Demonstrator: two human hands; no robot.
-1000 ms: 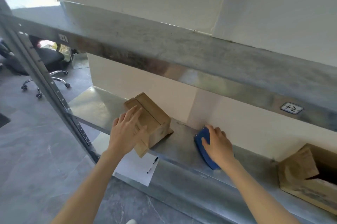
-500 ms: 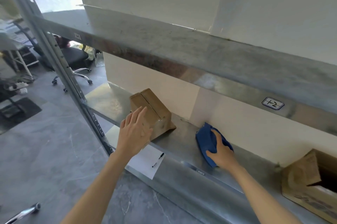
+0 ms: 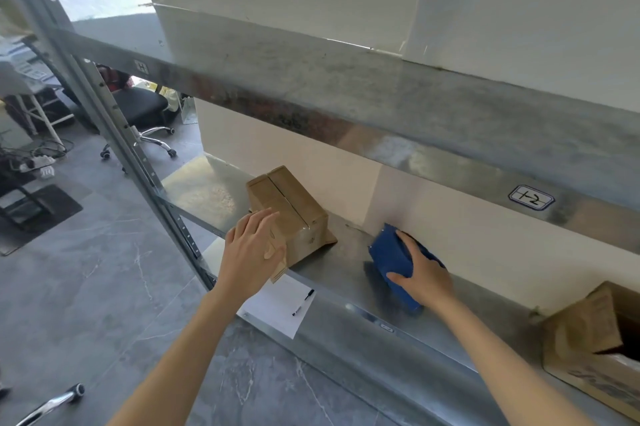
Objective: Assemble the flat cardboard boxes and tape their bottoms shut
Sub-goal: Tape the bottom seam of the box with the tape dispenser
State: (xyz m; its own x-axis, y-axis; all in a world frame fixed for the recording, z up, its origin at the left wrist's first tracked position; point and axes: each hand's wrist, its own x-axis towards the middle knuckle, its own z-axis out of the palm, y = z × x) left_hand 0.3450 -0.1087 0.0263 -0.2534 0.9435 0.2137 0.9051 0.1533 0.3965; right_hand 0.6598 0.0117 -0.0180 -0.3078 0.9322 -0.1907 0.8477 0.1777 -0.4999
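Observation:
A small assembled cardboard box (image 3: 294, 209) stands tilted on the lower metal shelf (image 3: 346, 263), its closed flaps with a middle seam facing up. My left hand (image 3: 251, 252) lies against its near side with the fingers straight. To the right, a blue tape dispenser (image 3: 389, 257) sits on the same shelf by the wall. My right hand (image 3: 424, 275) rests over it, thumb on its near face and fingers curled round its far side. Part of the dispenser is hidden under that hand.
A larger open cardboard box (image 3: 595, 349) stands at the shelf's right end. A white sheet with a pen (image 3: 303, 301) lies below the shelf's front edge. The upper shelf (image 3: 346, 86) overhangs. A steel upright (image 3: 114, 127) stands left, an office chair (image 3: 142, 114) behind it.
The view has swung to the left and upward. My left hand has slid slightly lower on the box's side. My right hand stays on the blue dispenser.

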